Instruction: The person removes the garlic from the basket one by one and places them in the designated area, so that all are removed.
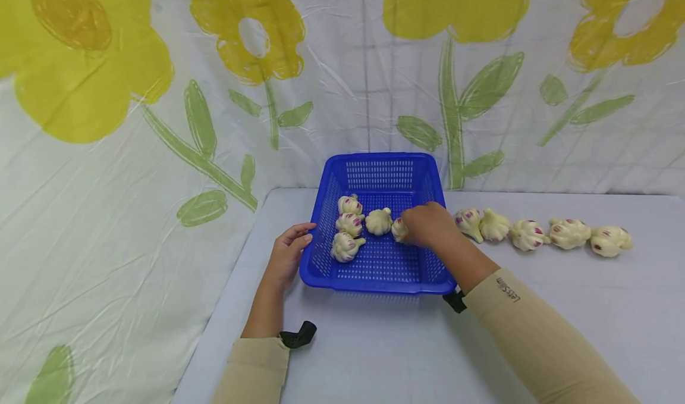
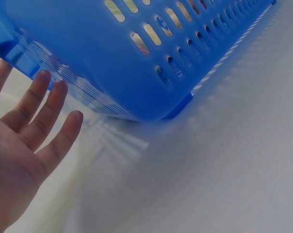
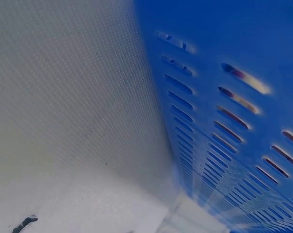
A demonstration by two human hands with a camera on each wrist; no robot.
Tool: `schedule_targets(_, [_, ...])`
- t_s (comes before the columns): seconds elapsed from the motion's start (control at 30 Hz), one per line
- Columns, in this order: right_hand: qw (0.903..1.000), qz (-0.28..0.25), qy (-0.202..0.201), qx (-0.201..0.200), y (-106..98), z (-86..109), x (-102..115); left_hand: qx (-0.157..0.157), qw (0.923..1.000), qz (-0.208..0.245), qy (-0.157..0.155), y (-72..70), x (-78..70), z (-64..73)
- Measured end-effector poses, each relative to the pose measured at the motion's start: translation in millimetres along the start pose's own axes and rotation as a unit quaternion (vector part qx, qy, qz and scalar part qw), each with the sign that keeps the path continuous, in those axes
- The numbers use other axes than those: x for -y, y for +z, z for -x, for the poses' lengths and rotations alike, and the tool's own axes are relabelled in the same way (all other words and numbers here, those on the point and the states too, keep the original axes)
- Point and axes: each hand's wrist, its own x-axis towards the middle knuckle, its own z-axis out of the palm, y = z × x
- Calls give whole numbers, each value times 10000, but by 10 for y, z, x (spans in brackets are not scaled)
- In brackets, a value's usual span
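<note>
A blue plastic basket (image 1: 374, 286) with slotted walls stands on the table, tilted in neither direction. Three garlic bulbs (image 1: 345, 247) with purple streaks line its left side, and a plainer garlic bulb (image 1: 379, 221) lies to their right. My right hand (image 1: 428, 224) reaches over the right wall and holds another garlic bulb (image 1: 398, 230) low inside the basket; the hand covers part of that bulb. At the left wall is my left hand (image 1: 286, 255), its fingers (image 2: 49, 111) extended and spread along the outside, by the rim. In the right wrist view, the basket wall (image 3: 224, 160) hides the right hand.
To the right of the basket, several garlic bulbs (image 1: 527, 235) lie in a row on the white tabletop (image 1: 562, 309). A white curtain (image 1: 332, 106) with yellow flowers hangs behind the table and down its left side. The basket stands near the back edge.
</note>
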Motion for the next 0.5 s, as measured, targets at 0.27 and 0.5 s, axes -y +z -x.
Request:
schedule_targets(0.27, [9999, -133, 19, -30, 9, -7, 4, -35, 10000, -33, -13, -2, 1, 1])
schedule_targets(0.5, [9995, -274, -32, -138, 18, -20, -9, -63, 10000, -50, -35, -1, 2, -4])
